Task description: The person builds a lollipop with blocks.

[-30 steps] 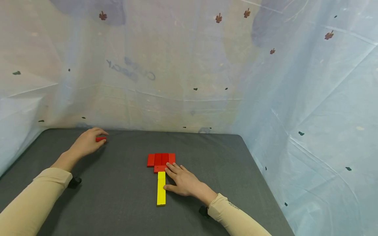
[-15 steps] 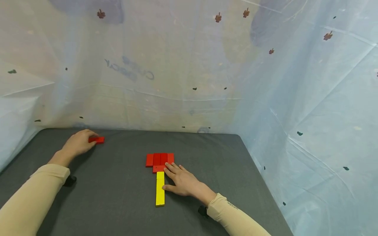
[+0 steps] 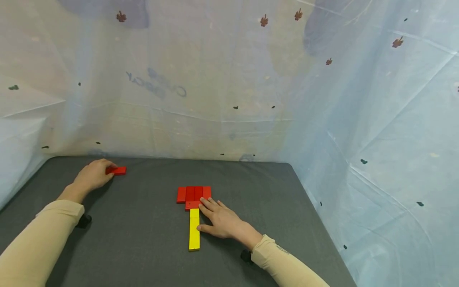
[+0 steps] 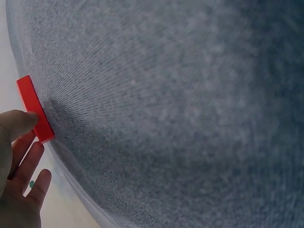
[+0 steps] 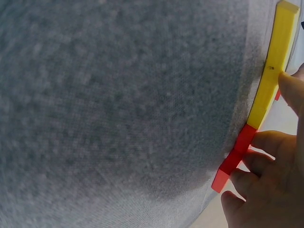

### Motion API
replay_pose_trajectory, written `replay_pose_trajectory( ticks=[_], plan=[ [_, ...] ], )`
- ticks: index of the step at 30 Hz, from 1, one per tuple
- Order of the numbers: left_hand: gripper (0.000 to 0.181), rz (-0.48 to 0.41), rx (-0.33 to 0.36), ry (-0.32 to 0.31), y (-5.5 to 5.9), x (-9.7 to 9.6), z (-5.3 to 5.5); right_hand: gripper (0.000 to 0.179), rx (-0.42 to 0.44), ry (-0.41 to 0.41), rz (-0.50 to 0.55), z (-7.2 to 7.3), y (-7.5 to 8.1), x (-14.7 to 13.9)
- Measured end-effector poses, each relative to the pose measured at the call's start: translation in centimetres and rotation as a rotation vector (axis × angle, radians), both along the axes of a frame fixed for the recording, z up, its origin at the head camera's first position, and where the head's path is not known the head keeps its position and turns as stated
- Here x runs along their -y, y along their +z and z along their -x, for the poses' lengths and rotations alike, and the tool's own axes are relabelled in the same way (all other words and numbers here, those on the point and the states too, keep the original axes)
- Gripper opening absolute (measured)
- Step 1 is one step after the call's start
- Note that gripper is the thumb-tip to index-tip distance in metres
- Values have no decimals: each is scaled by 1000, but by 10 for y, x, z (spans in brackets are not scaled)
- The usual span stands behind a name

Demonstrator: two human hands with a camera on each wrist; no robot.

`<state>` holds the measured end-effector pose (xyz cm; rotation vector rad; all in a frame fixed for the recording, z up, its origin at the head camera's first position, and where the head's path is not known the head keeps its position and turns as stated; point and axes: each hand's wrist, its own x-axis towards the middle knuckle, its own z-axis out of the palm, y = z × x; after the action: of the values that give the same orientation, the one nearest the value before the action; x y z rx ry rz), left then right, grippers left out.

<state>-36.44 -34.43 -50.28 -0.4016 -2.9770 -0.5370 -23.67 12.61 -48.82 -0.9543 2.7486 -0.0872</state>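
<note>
At the far left of the table, my left hand [image 3: 92,174] pinches a flat red wooden block [image 3: 121,171] near one end, its other end sticking out to the right. The left wrist view shows the thumb on this red block [image 4: 37,111], fingers on its other side. Near the middle lies a cluster of red blocks [image 3: 194,194], several upright side by side above a crosswise one. A yellow strip [image 3: 194,235] runs down from it toward me. My right hand [image 3: 222,221] lies flat, fingertips on the red cluster's right side, thumb against the yellow strip's edge.
A dark grey cloth covers the table [image 3: 150,239]. Pale plastic sheeting [image 3: 201,79] with small leaf marks hangs behind the table and along its right side. The far table edge runs close behind the left hand.
My left hand has shifted left along the red block, so more of the block's right end shows. The right hand and the red and yellow arrangement stay still.
</note>
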Motion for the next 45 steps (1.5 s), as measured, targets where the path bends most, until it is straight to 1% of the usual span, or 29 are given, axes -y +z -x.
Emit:
replay_pose_trajectory(
  ticks=[4, 12, 15, 18, 21, 26, 33, 39, 45],
  plan=[
    [35, -12, -7, 2, 0, -1, -2, 78, -6, 5, 0, 0, 0, 0],
    [35, -44, -15, -4, 0, -5, -10, 78, -12, 10, -2, 0, -1, -1],
    [35, -56, -46, -21, -1, -8, -13, 78, -12, 10, -2, 0, -1, -2],
    [35, -65, -93, -44, 0, -15, -16, 78, -8, 9, -2, 0, 0, -1],
    [34, -75, -129, -66, 4, -25, -20, 78, -1, 4, 2, 0, 0, -1],
    [34, -112, -167, -94, 12, -46, -28, 77, 1, -1, 1, 0, 0, 0],
    [32, -161, -222, -129, 14, -74, -37, 78, -8, 0, -3, 0, -1, 0],
    [31, -225, -245, -168, 16, -96, -42, 77, -12, 4, -3, 0, -1, 0],
    [29, -262, -231, -196, 17, -122, -43, 77, -14, 10, 2, -1, -1, -1]
  ],
)
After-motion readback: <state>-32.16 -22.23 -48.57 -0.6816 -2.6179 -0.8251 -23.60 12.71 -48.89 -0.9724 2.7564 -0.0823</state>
